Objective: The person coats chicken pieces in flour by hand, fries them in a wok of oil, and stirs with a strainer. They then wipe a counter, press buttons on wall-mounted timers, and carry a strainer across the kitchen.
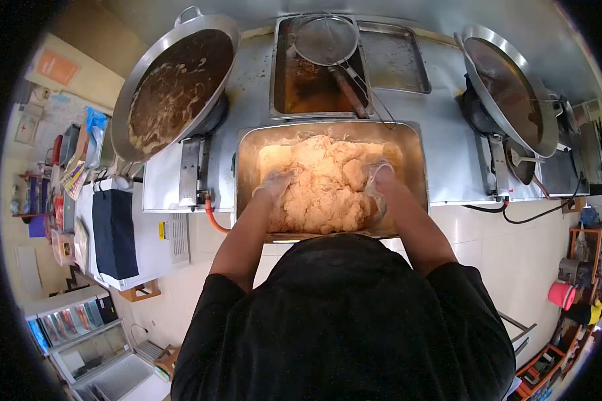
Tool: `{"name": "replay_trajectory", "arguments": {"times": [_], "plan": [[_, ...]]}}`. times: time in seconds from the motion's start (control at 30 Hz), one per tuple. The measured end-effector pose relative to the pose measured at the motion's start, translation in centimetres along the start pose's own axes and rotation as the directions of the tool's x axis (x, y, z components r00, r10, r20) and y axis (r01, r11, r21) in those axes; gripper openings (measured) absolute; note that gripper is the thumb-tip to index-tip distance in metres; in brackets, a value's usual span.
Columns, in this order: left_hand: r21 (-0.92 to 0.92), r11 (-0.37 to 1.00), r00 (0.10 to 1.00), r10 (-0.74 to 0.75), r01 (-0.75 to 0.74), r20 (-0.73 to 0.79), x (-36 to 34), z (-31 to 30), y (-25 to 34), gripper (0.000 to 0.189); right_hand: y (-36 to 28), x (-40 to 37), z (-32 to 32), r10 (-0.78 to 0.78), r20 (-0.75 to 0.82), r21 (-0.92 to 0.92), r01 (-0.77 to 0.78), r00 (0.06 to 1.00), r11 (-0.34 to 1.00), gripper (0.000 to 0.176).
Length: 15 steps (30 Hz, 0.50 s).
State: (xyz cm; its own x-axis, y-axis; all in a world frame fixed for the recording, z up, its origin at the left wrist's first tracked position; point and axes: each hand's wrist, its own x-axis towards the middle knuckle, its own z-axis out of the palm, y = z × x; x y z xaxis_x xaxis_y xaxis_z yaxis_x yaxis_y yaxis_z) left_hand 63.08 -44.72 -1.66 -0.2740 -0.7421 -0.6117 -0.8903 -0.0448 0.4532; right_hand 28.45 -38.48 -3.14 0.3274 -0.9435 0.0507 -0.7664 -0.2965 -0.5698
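Note:
A large metal tray [418, 194] holds a heap of pale orange, flour-coated pieces [324, 184]. My left hand [274, 186], in a clear plastic glove, reaches into the left side of the heap. On the right side of the heap is my right hand [379, 177], gloved the same way. Both hands touch the coated pieces, and the fingers of each are partly buried, so what they grip, if anything, cannot be made out. Loose plastic of the right glove hangs at the wrist.
A wok of dark bubbling liquid [180, 87] stands at the left, another wok [505, 87] at the right. Behind the tray, a strainer [326, 41] rests on an oily pan [287, 87] beside a shallow tray [394, 60]. An orange hose [211, 215] hangs at the counter's front edge.

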Motion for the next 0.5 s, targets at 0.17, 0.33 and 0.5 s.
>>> {"name": "replay_trajectory", "arguments": {"times": [0.17, 0.33, 0.5], "plan": [[-0.595, 0.766, 0.969, -0.225, 0.242, 0.104, -0.7, 0.9, 2.4, 0.057, -2.7, 0.1, -3.1, -0.079, 0.138, -0.138, 0.098, 0.987, 0.986, 0.012], [-0.283, 0.946, 0.986, -0.168, 0.157, -0.016, -3.2, -1.1, 5.1, 0.057, -1.5, 1.2, 0.0, 0.145, 0.203, -0.42, -0.048, 0.968, 0.906, 0.023], [-0.329, 0.938, 0.978, -0.16, 0.109, -0.13, -5.0, -3.4, 4.9, 0.056, 0.2, 2.8, 1.8, 0.182, 0.162, -0.63, -0.041, 0.97, 0.775, 0.03]]}}
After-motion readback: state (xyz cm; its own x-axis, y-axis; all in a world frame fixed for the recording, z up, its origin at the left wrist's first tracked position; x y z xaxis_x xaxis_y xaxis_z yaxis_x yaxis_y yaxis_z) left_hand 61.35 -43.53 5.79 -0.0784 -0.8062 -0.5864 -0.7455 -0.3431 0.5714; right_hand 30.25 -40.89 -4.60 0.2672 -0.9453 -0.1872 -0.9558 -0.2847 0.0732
